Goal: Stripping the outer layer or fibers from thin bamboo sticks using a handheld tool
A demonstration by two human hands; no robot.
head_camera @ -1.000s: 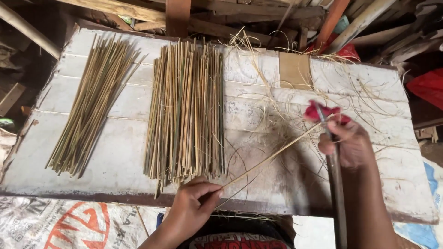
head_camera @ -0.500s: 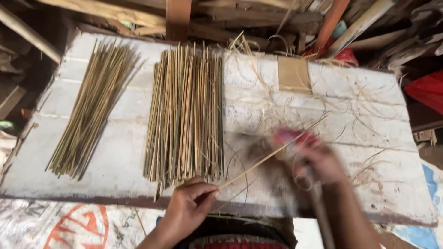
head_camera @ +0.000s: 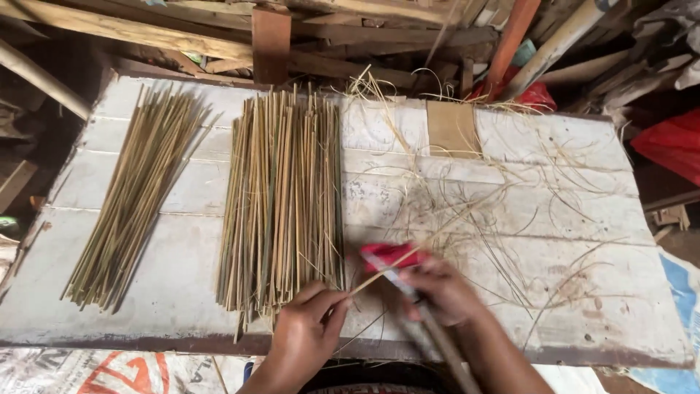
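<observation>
My left hand [head_camera: 306, 332] pinches the near end of a thin bamboo stick [head_camera: 430, 237] that slants up to the right over a whitewashed board table [head_camera: 598, 314]. My right hand [head_camera: 441, 292] grips a knife with a red-wrapped handle [head_camera: 390, 255] and presses it against the stick close to my left fingers. The blade is blurred. Beside my left hand lies a wide pile of split bamboo sticks [head_camera: 281, 197]. A second, greener bundle of sticks [head_camera: 135, 201] lies slanted at the table's left.
Thin curled shavings [head_camera: 525, 211] litter the right half of the table. A brown cardboard patch [head_camera: 452, 128] sits at the far edge. Wooden planks and poles [head_camera: 219, 36] are stacked behind. A red cloth [head_camera: 674, 142] lies at the right, printed sacking [head_camera: 87, 372] below.
My right hand has drawn the knife down along the stick from the right side of the table to just beside my left hand. The left hand stayed put.
</observation>
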